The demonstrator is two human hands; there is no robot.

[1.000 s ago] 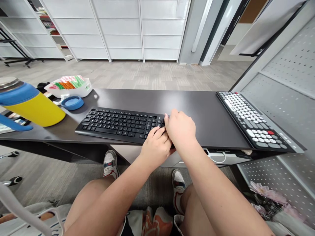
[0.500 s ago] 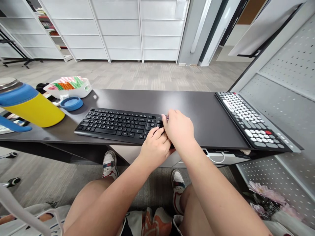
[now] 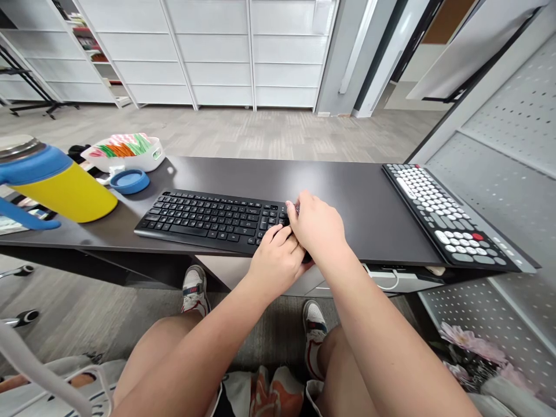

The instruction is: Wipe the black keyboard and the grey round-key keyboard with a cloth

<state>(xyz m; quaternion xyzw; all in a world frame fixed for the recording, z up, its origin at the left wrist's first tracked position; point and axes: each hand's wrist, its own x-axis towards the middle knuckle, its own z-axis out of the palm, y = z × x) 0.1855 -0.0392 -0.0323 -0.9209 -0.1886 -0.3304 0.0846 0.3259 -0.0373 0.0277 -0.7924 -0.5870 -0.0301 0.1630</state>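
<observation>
A black keyboard [image 3: 204,219] lies on the dark desk, its right end covered by my two hands. My left hand [image 3: 278,255] is closed over the lower right corner, its fingers bent on top near the number keys and its thumb side at the front edge. My right hand [image 3: 317,226] is closed around the right end from above, its thumb pointing toward the far edge. Its fingers curl down out of sight. The fingertips of both hands meet there, so whatever lies between them is hidden.
A second keyboard with white, grey and red keys [image 3: 447,214] lies at the desk's right end, beside a perforated panel [image 3: 499,133]. To the left stand a yellow and blue mug [image 3: 65,191], a blue lid [image 3: 129,182] and a white basket [image 3: 154,156] of colourful packets.
The whole view has shifted slightly, so things sit a little further right. Both hands stay at the keyboard's right end with almost the same pose.
</observation>
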